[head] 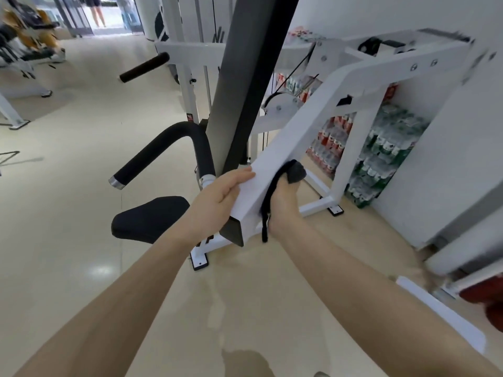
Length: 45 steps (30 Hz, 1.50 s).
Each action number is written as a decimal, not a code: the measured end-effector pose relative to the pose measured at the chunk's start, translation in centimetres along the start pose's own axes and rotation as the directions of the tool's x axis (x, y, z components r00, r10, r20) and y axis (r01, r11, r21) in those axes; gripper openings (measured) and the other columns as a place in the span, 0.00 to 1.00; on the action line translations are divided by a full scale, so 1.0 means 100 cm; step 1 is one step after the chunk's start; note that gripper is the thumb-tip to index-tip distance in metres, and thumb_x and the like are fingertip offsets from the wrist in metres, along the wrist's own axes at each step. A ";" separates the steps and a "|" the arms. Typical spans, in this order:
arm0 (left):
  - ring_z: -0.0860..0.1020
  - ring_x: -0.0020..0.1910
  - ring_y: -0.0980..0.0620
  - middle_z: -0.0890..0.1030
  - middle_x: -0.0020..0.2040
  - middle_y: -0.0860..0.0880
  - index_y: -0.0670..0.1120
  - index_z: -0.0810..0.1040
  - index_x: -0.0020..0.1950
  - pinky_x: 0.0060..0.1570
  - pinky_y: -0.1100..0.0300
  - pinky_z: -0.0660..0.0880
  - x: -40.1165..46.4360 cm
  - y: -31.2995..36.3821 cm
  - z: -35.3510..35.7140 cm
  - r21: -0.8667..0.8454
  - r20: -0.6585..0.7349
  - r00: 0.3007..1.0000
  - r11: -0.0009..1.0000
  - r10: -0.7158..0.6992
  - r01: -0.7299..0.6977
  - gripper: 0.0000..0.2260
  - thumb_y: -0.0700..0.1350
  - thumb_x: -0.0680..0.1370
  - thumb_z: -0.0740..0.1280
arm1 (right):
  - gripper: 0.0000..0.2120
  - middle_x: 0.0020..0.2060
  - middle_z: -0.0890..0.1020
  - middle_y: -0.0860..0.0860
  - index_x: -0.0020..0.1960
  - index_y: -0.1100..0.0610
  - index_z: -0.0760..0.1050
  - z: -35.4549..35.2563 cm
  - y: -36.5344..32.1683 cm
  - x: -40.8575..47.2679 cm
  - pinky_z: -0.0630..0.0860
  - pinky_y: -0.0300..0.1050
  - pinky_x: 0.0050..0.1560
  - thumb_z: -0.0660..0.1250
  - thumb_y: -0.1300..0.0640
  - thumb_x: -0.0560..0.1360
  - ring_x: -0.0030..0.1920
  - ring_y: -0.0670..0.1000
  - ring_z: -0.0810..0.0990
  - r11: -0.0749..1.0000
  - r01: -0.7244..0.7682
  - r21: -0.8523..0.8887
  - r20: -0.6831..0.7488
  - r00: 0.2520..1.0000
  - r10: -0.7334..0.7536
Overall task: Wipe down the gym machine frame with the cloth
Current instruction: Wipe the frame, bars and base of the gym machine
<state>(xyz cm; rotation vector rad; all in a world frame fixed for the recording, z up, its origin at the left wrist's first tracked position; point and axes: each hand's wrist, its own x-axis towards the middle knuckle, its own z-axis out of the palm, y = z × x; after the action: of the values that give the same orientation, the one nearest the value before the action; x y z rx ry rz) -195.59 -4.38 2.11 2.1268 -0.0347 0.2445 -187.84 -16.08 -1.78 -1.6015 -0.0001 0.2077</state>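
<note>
Black bunched cloth [292,172], clenched in my right hand [283,202], presses the white square steel beam's [285,142] side while my left hand [220,197] grips its opposite edge mid-wipe; next, probably a slide upward beyond my fingertips.

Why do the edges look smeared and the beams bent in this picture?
Head view: the wide lens bows the white frame beam; the right edge blurs, probably from head motion; ceiling light glares on the floor; both hands look sharp.

A gym: white exercise machines [340,85], padded seat [148,219], stacked bottled drinks [386,148].
</note>
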 end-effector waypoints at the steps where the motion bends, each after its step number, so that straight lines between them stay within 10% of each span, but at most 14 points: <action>1: 0.66 0.63 0.66 0.69 0.63 0.63 0.52 0.72 0.64 0.58 0.82 0.59 -0.001 -0.001 0.001 -0.035 -0.046 0.999 0.999 -0.002 0.001 0.17 0.36 0.81 0.54 | 0.04 0.50 0.78 0.47 0.52 0.40 0.67 0.007 0.003 -0.013 0.74 0.51 0.59 0.55 0.44 0.78 0.52 0.49 0.78 0.999 0.033 -0.037 -0.023 0.999 -0.034; 9: 0.77 0.53 0.58 0.79 0.51 0.55 0.53 0.76 0.53 0.54 0.64 0.72 -0.010 -0.007 0.014 -0.350 -0.286 0.939 0.933 -0.192 0.084 0.13 0.38 0.81 0.56 | 0.21 0.61 0.71 0.48 0.66 0.50 0.62 0.002 0.016 -0.033 0.67 0.50 0.67 0.54 0.59 0.74 0.65 0.47 0.69 0.819 0.570 -0.066 0.127 0.819 -0.560; 13: 0.76 0.53 0.49 0.79 0.50 0.48 0.50 0.76 0.50 0.54 0.58 0.73 -0.010 -0.013 0.016 -0.534 -0.272 0.925 0.841 -0.265 0.083 0.16 0.35 0.81 0.52 | 0.18 0.58 0.77 0.53 0.59 0.60 0.74 -0.013 0.000 -0.024 0.66 0.59 0.63 0.56 0.57 0.73 0.65 0.56 0.70 0.366 0.864 -0.346 0.529 0.502 -0.685; 22: 0.78 0.52 0.49 0.81 0.49 0.47 0.50 0.81 0.49 0.53 0.55 0.74 -0.011 -0.009 0.016 -0.712 -0.178 0.895 0.682 -0.409 0.170 0.10 0.50 0.78 0.61 | 0.12 0.58 0.79 0.56 0.57 0.58 0.77 -0.023 0.002 -0.020 0.67 0.55 0.63 0.65 0.58 0.74 0.61 0.58 0.75 -0.182 0.968 -0.170 0.783 0.021 -0.621; 27: 0.76 0.57 0.52 0.78 0.56 0.47 0.51 0.76 0.55 0.59 0.58 0.72 -0.022 0.002 0.017 -0.499 -0.239 0.926 0.855 -0.294 0.142 0.11 0.42 0.82 0.55 | 0.07 0.60 0.78 0.57 0.53 0.57 0.77 -0.026 0.015 -0.007 0.70 0.57 0.63 0.67 0.63 0.76 0.64 0.59 0.73 -0.342 0.929 -0.138 0.749 -0.128 -0.650; 35: 0.72 0.62 0.55 0.72 0.63 0.53 0.55 0.69 0.62 0.58 0.64 0.69 -0.064 0.008 0.028 -0.252 -0.425 0.877 0.960 -0.225 0.124 0.13 0.42 0.80 0.58 | 0.14 0.69 0.67 0.59 0.55 0.58 0.70 -0.046 0.036 -0.014 0.65 0.55 0.69 0.64 0.69 0.72 0.69 0.61 0.64 -0.254 0.926 -0.278 0.783 0.066 -0.619; 40: 0.74 0.54 0.58 0.73 0.59 0.52 0.54 0.71 0.57 0.53 0.66 0.70 -0.107 0.003 0.041 -0.166 -0.431 0.866 0.966 -0.252 0.199 0.13 0.38 0.78 0.58 | 0.14 0.59 0.75 0.55 0.63 0.56 0.70 -0.120 0.060 -0.032 0.73 0.44 0.50 0.61 0.63 0.77 0.58 0.57 0.74 0.316 0.648 -0.693 0.646 0.753 -0.127; 45: 0.71 0.61 0.55 0.71 0.61 0.54 0.52 0.73 0.58 0.57 0.64 0.67 -0.143 0.002 0.078 -0.229 -0.307 0.882 0.927 -0.358 0.297 0.14 0.37 0.79 0.57 | 0.13 0.52 0.76 0.51 0.62 0.54 0.66 -0.135 0.062 -0.077 0.74 0.45 0.49 0.62 0.53 0.79 0.51 0.51 0.75 0.815 0.210 -0.540 0.393 0.919 0.024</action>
<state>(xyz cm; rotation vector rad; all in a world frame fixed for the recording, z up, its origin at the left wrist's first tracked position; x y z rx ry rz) -208.40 -12.06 -4.50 1.8506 0.4925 0.3912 -194.37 -30.74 -6.51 -2.1355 -0.4943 0.4772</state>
